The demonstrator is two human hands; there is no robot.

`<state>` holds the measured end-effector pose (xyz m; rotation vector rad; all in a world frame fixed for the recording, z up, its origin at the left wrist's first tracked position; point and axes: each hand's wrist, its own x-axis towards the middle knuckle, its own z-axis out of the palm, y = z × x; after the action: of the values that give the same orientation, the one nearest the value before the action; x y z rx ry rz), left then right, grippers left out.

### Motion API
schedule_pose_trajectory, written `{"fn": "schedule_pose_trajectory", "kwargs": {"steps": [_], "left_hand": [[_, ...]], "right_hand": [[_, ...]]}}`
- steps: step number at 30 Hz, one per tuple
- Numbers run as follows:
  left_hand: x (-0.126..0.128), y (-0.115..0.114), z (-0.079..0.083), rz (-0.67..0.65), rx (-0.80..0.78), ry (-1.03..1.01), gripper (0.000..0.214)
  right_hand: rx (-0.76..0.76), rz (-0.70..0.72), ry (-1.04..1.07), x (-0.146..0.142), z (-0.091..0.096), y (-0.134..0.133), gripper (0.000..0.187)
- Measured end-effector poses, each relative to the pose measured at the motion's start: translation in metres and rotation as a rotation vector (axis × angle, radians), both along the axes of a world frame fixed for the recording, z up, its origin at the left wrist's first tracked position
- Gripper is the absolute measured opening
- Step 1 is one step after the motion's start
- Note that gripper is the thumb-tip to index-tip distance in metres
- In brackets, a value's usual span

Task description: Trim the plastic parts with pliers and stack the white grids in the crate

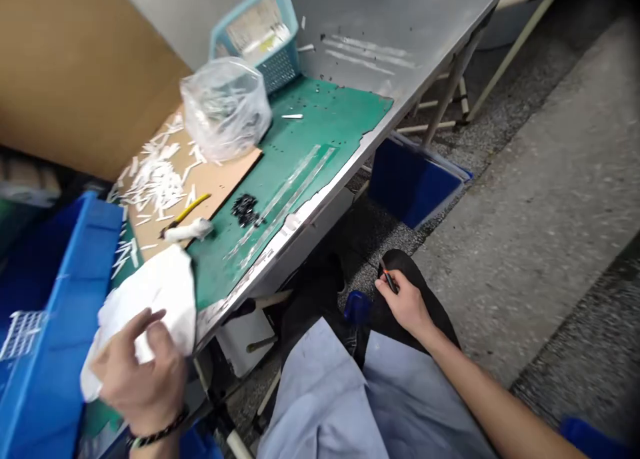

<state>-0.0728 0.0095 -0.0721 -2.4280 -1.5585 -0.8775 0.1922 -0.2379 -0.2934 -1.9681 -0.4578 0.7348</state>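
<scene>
Concrete floor (525, 245) is seen beyond a steel counter (400, 32), on which a worn green mat (310, 132) is laid; everything is placed here by that mat. The left hand (143, 379) is held just past the mat's near corner, its fingers curled and pressed toward the thumb, and a crumpled white cloth (150, 305) is gripped in it. That cloth is bunched above the corner, not clearly touching the mat. A dark bracelet (157, 435) is worn on the wrist. The right hand (407, 305) is held well below the mat's front edge, over the knee of dark trousers (415, 292), with its fingers loosely curled. A small dark tool (389, 277) with an orange tip is pinched there between thumb and fingers.

On the mat, a small heap of black parts (245, 210) and two strips of clear tape (280, 202) are lying. A sheet of cardboard (200, 185) overlaps the mat's far left side, and white strips (155, 185), a yellow-handled knife (193, 207) and a clear plastic bag (225, 109) are set on it. A blue basket (260, 39) stands beyond the mat, a blue crate (55, 299) sits left of it, and a blue bin (415, 182) is placed below it, under the counter. Open room is left on the mat around the black parts.
</scene>
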Motion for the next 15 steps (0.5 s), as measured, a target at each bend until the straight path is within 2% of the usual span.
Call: {"fn": "schedule_pose_trajectory", "kwargs": {"steps": [2,5,10,12,15], "left_hand": [[-0.026,-0.001,-0.011,-0.034,0.175,0.111,0.035],[-0.043,0.001,-0.024,-0.087,0.298,0.110,0.042],[-0.039,-0.006,-0.026,-0.104,0.231,0.164,0.045],[-0.038,-0.009,-0.025,-0.087,0.208,0.176,0.044],[-0.041,-0.014,-0.025,-0.047,0.210,0.176,0.043]], "right_hand": [[0.080,-0.007,-0.010,-0.013,0.007,0.001,0.033],[0.190,0.009,-0.101,-0.029,0.030,0.004,0.037],[0.358,0.015,-0.228,-0.036,0.075,0.000,0.043],[0.388,0.021,-0.254,-0.035,0.087,-0.004,0.043],[0.392,0.076,-0.282,-0.036,0.093,-0.007,0.044]]}}
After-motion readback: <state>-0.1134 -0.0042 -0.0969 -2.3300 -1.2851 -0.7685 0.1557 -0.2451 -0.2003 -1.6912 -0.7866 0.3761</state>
